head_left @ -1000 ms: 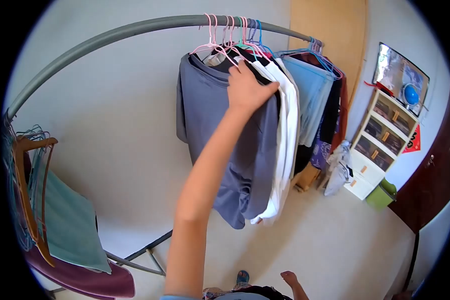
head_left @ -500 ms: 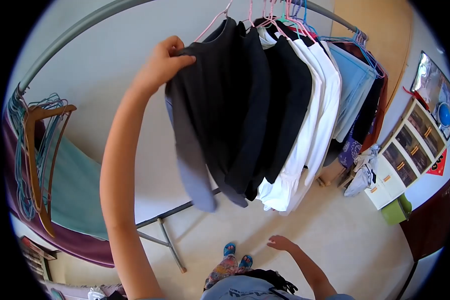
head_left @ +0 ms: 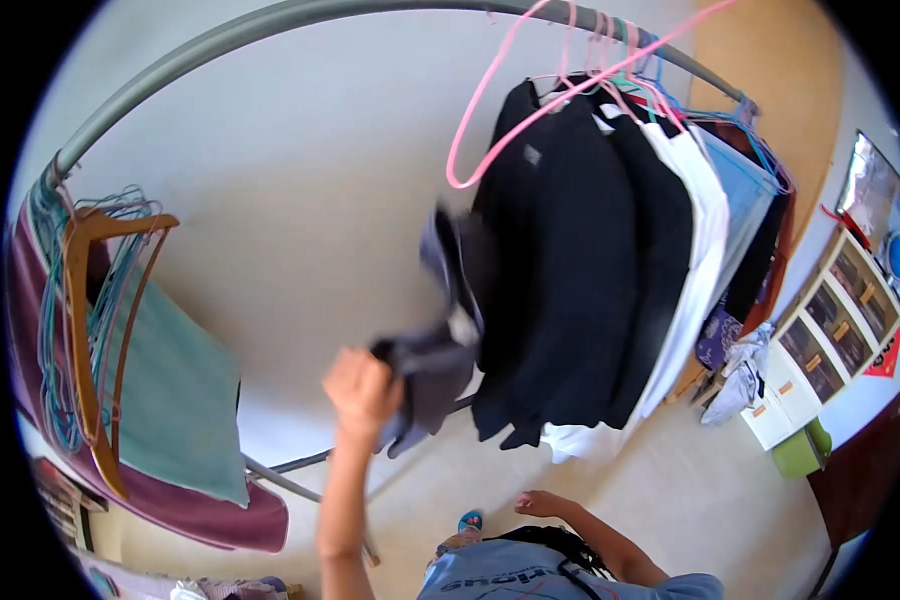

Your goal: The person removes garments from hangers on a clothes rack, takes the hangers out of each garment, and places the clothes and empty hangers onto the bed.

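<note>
My left hand [head_left: 363, 392] is closed on a dark grey long-sleeved shirt [head_left: 432, 365], which is bunched and blurred by motion below the rail. Above it, a bare pink hanger [head_left: 497, 150] hangs tilted on the rail. Just right of the grey shirt hangs a black shirt [head_left: 570, 260], with another black garment behind it. White shirts [head_left: 705, 200] follow further right. Low in front of my body, my right hand [head_left: 545, 503] is held away from the clothes, fingers loosely bent, and nothing shows in it.
A curved grey rail [head_left: 270, 22] arches overhead. At its left end hang empty teal hangers, a wooden hanger [head_left: 90, 340], a green cloth [head_left: 175, 390] and a purple cloth [head_left: 265, 515]. Light blue clothes [head_left: 740, 165] hang right. A white cabinet [head_left: 785, 405] and green bin [head_left: 802, 450] stand beyond.
The dark grey shirt has come off its pink hanger and moved down with my left hand. The bare hanger now swings tilted. My right hand has shifted slightly left and down.
</note>
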`<state>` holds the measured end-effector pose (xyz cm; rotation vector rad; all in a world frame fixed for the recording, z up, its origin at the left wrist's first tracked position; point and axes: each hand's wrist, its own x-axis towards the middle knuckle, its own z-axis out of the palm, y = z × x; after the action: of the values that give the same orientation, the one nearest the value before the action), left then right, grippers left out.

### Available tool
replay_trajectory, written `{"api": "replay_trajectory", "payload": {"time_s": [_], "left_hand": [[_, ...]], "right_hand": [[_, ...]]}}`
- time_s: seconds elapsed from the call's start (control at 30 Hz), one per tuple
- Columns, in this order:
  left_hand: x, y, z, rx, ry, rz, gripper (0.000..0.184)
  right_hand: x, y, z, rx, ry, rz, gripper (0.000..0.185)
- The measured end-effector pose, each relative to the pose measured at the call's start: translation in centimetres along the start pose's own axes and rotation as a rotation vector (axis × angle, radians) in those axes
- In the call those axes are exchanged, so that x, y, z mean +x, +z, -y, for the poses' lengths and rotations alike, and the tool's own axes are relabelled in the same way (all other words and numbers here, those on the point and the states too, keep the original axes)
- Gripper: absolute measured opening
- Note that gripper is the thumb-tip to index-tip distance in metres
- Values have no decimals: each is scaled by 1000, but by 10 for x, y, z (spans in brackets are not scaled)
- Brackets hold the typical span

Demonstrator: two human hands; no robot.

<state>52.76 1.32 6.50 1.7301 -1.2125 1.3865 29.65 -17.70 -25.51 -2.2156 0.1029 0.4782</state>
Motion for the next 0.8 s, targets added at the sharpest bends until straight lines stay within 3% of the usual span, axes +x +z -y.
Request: {"api": "replay_trajectory", "payload": {"time_s": [0.07, 0.17, 0.23, 0.27, 0.33, 0.4, 0.47, 0.53, 0.6, 0.67, 0.73, 0.8], "left_hand": [[-94, 7, -13, -87, -317, 290, 20], [-203, -22, -51, -34, -514, 944, 5], [-239, -66, -79, -43, -557, 1129, 7], [-248, -85, -92, -4, -639, 1135, 9], [-231, -120, -109, 188, -718, 1105, 7], [-192, -155, -122, 326, -547, 994, 8], [-154, -187, -154, 461, -562, 949, 8], [-132, -208, -193, 634, -668, 935, 10], [-123, -225, -233, 758, -792, 499, 13], [-127, -234, -276, 845, -1095, 297, 16], [-134, -245, -314, 916, -1255, 178, 17], [-148, -259, -350, 929, -1448, -197, 16]], "right_hand": [[9, 0, -2, 20, -45, 48, 34], [31, 3, -10, 46, -38, 138, 38], [44, 3, 3, 199, 33, 90, 47], [47, -2, 18, 116, -86, 92, 50], [58, -10, 52, -77, -272, 146, 53], [59, -6, 94, -276, -398, 214, 56], [49, 7, 145, -388, -524, 309, 57], [40, 32, 180, -331, -937, 372, 61], [11, 66, 224, -290, -1159, 555, 62], [-29, 113, 233, -215, -1350, 706, 64], [-61, 166, 225, -151, -1212, 898, 66], [-97, 197, 237, -132, -1195, 920, 59]]}}
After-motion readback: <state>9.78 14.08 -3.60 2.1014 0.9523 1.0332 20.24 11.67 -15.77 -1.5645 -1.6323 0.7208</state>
